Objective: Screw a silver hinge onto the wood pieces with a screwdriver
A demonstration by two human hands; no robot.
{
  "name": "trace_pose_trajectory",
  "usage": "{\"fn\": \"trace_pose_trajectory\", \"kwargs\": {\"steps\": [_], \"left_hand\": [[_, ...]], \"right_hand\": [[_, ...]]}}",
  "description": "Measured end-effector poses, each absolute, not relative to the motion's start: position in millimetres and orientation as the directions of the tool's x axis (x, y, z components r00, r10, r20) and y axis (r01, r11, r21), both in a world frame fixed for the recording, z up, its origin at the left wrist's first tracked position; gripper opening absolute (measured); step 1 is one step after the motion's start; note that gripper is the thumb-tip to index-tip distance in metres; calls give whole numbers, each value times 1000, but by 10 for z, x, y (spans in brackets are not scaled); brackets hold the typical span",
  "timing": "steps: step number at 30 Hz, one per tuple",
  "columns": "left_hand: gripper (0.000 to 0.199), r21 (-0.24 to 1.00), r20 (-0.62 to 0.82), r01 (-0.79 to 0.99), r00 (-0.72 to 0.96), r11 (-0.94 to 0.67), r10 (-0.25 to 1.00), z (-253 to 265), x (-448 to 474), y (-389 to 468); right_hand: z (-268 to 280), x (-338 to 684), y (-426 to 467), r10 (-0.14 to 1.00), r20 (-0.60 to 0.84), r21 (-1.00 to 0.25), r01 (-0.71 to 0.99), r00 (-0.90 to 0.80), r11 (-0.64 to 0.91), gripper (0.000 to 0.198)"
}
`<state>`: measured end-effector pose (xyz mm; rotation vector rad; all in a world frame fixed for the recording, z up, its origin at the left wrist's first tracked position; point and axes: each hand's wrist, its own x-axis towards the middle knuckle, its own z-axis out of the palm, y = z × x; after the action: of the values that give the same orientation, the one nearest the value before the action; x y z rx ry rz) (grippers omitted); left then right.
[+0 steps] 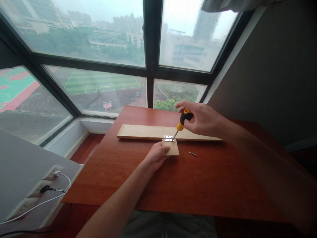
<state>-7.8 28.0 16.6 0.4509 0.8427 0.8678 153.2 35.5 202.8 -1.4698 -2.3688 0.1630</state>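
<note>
A: ok so what are the hands up to?

B: right hand (202,118) is curled round the handle of a yellow-and-black screwdriver (182,121), thumb on the near side. Left hand (157,156) is pinching a small wooden piece (173,150) by its left side, thumb on top.

A: and the screwdriver's pointing where?

B: down and a bit left, tip at the right end of a silver hinge (168,138). The hinge sits along the far edge of that small piece. Its far half overlaps the long pale board (138,131) from this angle, can't tell if they touch tbh.

A: anything else on the table (218,188)?

B: yeah, a little metal pin or screw (193,154) lying just right of the small piece, too tiny to say which. The long board lies crosswise behind the hands.

A: and past that?

B: big dark-framed window (150,71) looking over a green sports field (101,82). Wall sockets (39,188) down on the left, white cable (46,200) plugged in.
</note>
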Motion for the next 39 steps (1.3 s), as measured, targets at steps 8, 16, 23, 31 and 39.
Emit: {"fn": "trace_pose_trajectory", "kwargs": {"steps": [8, 16, 23, 31, 39], "left_hand": [[25, 651, -456, -481, 371, 588, 809, 201, -80, 276], [25, 658, -472, -478, 340, 582, 813, 205, -66, 274], [25, 669, -464, -469, 342, 576, 817, 228, -49, 278], [27, 669, -485, -461, 325, 584, 812, 229, -39, 281], [27, 676, -480, -462, 316, 575, 818, 211, -32, 285]], "right_hand": [[2014, 1537, 365, 913, 258, -142, 922, -317, 360, 33], [1994, 1553, 361, 896, 238, -248, 868, -376, 430, 42], [2032, 1531, 366, 918, 234, -165, 917, -320, 362, 31], [2024, 1546, 364, 909, 243, -205, 898, -340, 390, 36], [2019, 1537, 364, 910, 250, -166, 911, -331, 377, 32]]}}
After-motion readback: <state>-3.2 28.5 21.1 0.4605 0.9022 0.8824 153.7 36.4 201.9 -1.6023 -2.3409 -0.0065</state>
